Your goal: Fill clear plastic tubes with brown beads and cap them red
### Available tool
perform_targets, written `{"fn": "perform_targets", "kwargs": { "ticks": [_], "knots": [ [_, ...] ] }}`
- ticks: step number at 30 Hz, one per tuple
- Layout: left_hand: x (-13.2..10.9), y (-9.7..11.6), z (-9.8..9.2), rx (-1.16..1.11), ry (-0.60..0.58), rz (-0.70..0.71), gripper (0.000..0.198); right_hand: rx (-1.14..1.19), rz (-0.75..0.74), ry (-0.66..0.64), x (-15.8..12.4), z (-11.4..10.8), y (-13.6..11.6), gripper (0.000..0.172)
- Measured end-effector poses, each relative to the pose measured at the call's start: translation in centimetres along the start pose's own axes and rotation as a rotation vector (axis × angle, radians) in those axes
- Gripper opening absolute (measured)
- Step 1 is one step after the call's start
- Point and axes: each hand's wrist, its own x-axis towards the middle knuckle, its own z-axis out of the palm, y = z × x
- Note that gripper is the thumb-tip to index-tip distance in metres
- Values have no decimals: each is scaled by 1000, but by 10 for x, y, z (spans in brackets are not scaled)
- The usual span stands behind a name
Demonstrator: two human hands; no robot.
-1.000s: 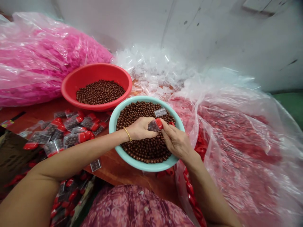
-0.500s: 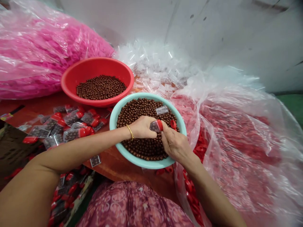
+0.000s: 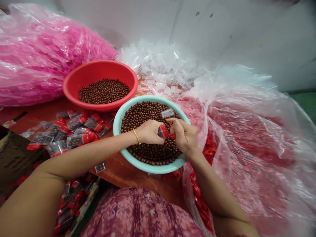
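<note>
Head view: capped boxes [image 3: 74, 141] heaped left. Left hand [image 3: 149, 131] clamped on a small box [image 3: 161, 132] over the teal bowl [image 3: 153, 169] of brown balls [image 3: 138, 118]. Right hand [image 3: 184, 135] looks pinched on a red piece [image 3: 172, 136] beside it. Slack left grip could drop the box into the balls.

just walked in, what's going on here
A person is handling a small clear container with a red end above a light blue bowl of brown beads. The left hand grips the container; the right hand's fingers are at its red end, though what they pinch is unclear. A loose clear container lies on the beads. Bead-filled, red-capped containers are piled to the left, near a red bowl of more beads.
</note>
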Motion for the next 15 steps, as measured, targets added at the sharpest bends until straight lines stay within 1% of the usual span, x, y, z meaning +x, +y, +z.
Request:
{"fn": "perform_targets", "kwargs": {
  "ticks": [1,2,4,7,9,11,12,14,15],
  "knots": [
    [0,2,0,60,-7,13,12,107,84,30,4,6,2,51],
    [-1,3,0,114,-22,29,11,202,158,29,7,13,3,54],
    [-2,3,1,206,-58,61,11,323,235,-40,12,27,6,56],
    [-4,1,3,328,-98,62,18,323,194,-169,13,37,10,57],
    [-4,-1,4,415,-122,34,22,249,149,-205,11,39,10,60],
    [-3,-2,5,468,-132,30,24,186,127,-184,10,40,9,61],
    [-3,-2,5,470,-124,37,23,179,123,-151,10,39,7,61],
    [-2,1,3,437,-73,61,21,215,112,-59,13,37,4,61],
    [-3,4,0,414,-32,74,20,240,106,-6,16,33,3,64]
  ]
}}
